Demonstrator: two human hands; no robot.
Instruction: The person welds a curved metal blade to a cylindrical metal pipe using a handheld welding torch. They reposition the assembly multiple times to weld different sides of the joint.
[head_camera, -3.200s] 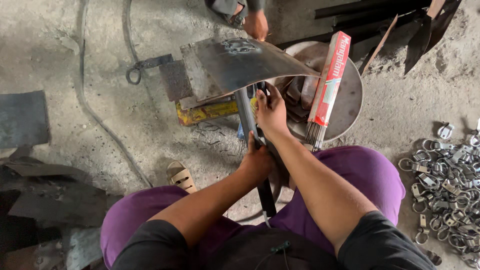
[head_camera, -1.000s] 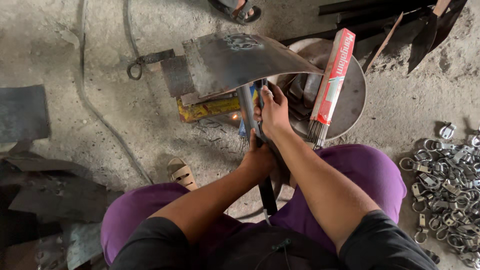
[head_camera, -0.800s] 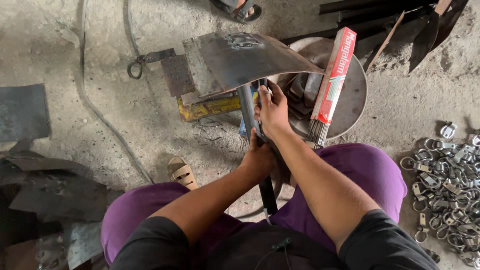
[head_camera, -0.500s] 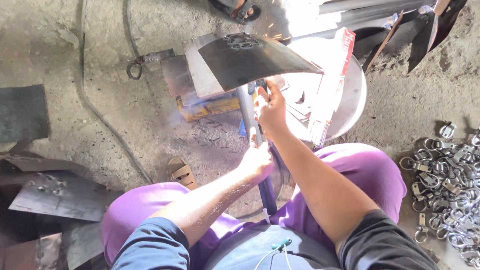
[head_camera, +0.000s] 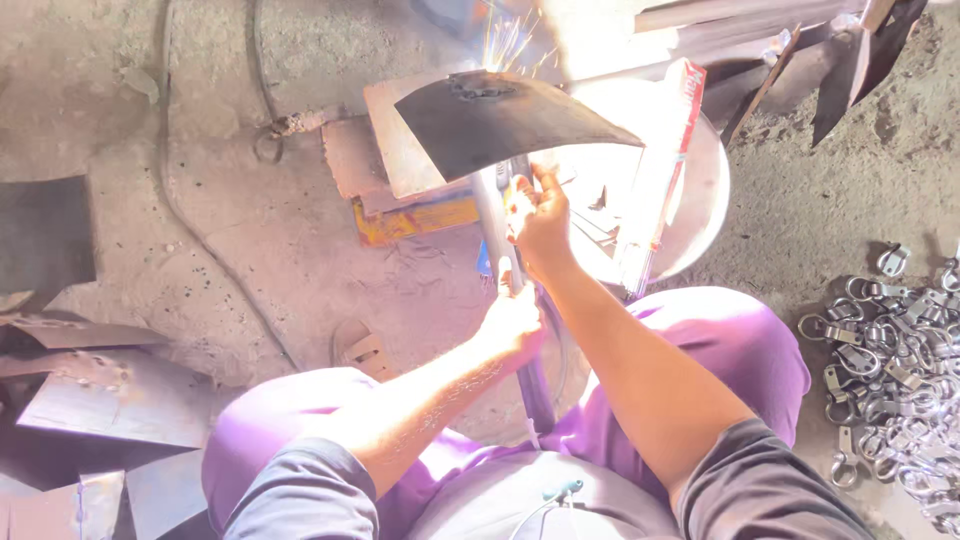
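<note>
A dark curved metal blade (head_camera: 505, 118) stands fixed on the end of a grey metal handle (head_camera: 492, 205) that runs back toward me between my knees. My left hand (head_camera: 512, 318) is wrapped around the lower part of the handle. My right hand (head_camera: 540, 215) grips a thin rod-like tool beside the handle, just under the blade. Bright sparks (head_camera: 505, 40) fly at the blade's far edge and wash out the scene. I sit low in purple trousers.
A red-and-white long box (head_camera: 660, 170) of rods leans in a round metal pan (head_camera: 690, 190). A yellow block (head_camera: 415, 218) and flat plates lie under the blade. Several metal rings (head_camera: 895, 350) are heaped at right. Steel sheets (head_camera: 110, 395) lie at left. A cable (head_camera: 175, 200) crosses the floor.
A bright glare and sparks have appeared at the top of the blade. My hands have kept their hold on the handle and the rod, shifting only slightly.
</note>
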